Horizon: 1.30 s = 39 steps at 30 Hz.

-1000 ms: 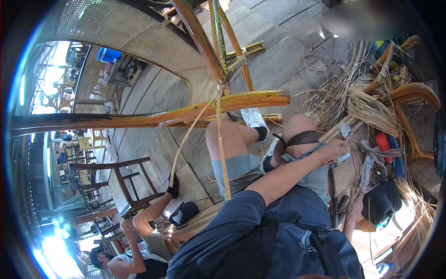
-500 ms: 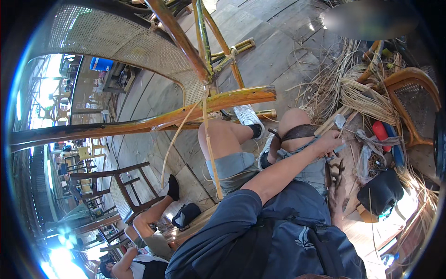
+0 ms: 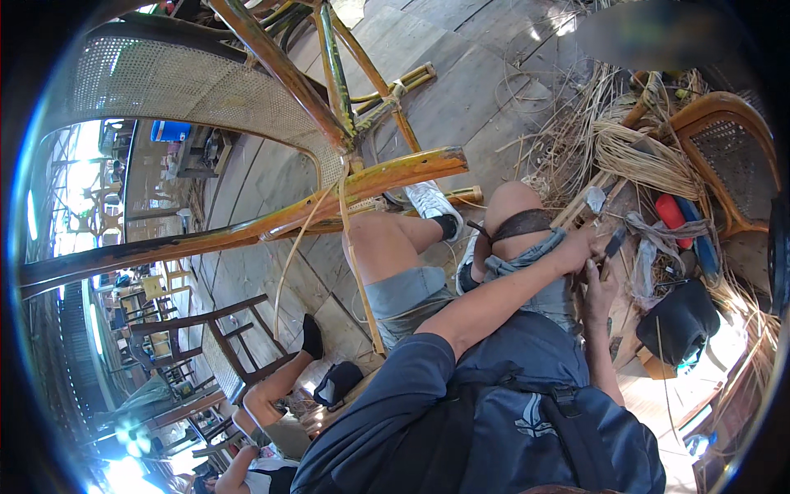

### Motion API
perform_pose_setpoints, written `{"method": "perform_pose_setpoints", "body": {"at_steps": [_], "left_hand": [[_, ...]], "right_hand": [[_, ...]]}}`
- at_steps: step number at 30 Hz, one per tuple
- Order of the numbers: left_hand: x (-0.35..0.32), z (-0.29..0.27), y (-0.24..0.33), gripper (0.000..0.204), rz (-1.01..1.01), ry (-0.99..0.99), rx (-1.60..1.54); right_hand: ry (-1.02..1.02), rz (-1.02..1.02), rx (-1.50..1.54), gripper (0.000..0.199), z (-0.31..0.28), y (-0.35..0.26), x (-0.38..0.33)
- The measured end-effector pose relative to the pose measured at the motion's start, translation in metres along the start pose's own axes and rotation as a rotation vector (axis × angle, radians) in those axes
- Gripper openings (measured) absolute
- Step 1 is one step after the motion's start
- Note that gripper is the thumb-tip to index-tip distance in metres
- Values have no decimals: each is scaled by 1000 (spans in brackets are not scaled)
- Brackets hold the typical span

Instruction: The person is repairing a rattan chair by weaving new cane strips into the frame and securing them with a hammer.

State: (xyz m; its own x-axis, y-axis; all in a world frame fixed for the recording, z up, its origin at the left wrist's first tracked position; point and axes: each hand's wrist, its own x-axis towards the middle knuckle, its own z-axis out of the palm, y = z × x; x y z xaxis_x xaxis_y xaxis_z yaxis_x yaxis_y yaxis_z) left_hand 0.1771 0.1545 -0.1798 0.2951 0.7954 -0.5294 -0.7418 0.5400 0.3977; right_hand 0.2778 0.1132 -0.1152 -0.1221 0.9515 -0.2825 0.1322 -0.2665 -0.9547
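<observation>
We curl our left hand (image 3: 578, 249), forearm (image 3: 504, 300) slanting rightward, close to our right hand (image 3: 600, 290); what either grasps, we cannot tell.

Left hand (image 3: 578, 249) and right hand (image 3: 599, 288) held close together beside the right thigh. Small dark flat piece (image 3: 615, 242) gripped at the fingers; by which hand, unclear. Dark band (image 3: 527, 223) wrapped below the right knee (image 3: 512, 200). Bundled cane strips (image 3: 638, 156) heaped ahead, near a red object (image 3: 669, 221). Varnished pole (image 3: 378, 181) seen at left.
</observation>
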Motion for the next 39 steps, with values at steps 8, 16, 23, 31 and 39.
{"method": "perform_pose_setpoints", "body": {"at_steps": [8, 16, 23, 31, 39], "left_hand": [[-25, 18, 49, 23, -13, 146, 780], [-14, 24, 47, 11, -112, 99, 508], [-16, 26, 49, 13, -111, 117, 496], [-17, 33, 49, 16, -81, 159, 525], [-14, 23, 46, 15, -101, 140, 589]], "right_hand": [[-146, 327, -103, 18, -52, -22, 14], [-348, 112, -786, 24, -95, 0, 15], [-405, 135, -905, 27, -87, -9, 17], [-349, 34, -861, 29, -92, -3, 15], [-336, -44, -859, 25, -92, 0, 14]]}}
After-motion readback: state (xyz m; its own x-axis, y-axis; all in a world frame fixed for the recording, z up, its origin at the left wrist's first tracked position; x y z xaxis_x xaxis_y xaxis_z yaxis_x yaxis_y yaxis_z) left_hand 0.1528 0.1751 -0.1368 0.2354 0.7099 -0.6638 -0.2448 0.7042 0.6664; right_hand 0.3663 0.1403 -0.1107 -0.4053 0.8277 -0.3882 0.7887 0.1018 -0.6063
